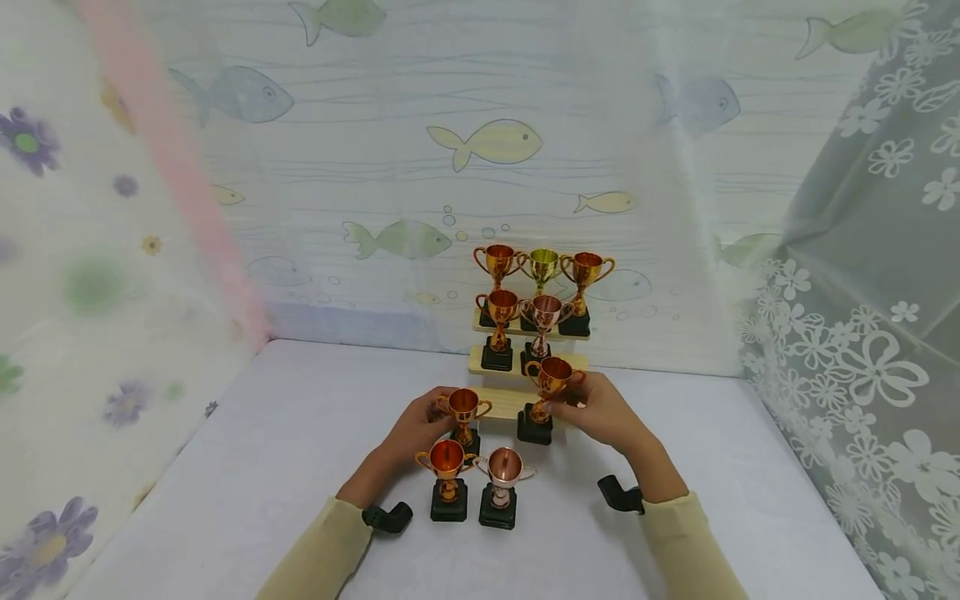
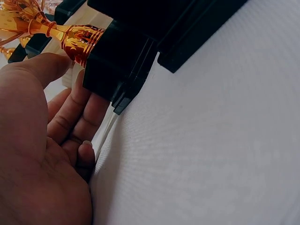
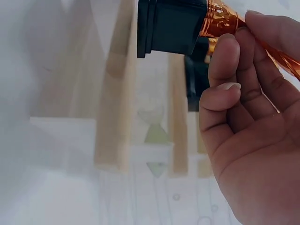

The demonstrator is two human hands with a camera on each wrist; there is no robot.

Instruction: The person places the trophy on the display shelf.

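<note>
My right hand (image 1: 603, 410) pinches a small orange-gold trophy (image 1: 553, 379) by its stem, over the lowest step of a wooden stepped stand (image 1: 497, 402). In the right wrist view its black base (image 3: 176, 26) overlaps the pale wood edge. My left hand (image 1: 416, 427) is at another orange-gold trophy (image 1: 463, 405) in front of the stand's left side. The left wrist view has the thumb at that cup's stem and the fingers behind its black base (image 2: 115, 61). Closer to me stand an orange-gold trophy (image 1: 447, 460) and a rose-silver trophy (image 1: 505, 467).
On the top step stand two orange-gold trophies and a yellow-green trophy (image 1: 542, 265). The middle step bears an orange-gold trophy (image 1: 501, 310) and a rose-silver one. A white cloth (image 1: 300, 467) covers the table. Behind the stand hangs a fish-print curtain (image 1: 375, 283).
</note>
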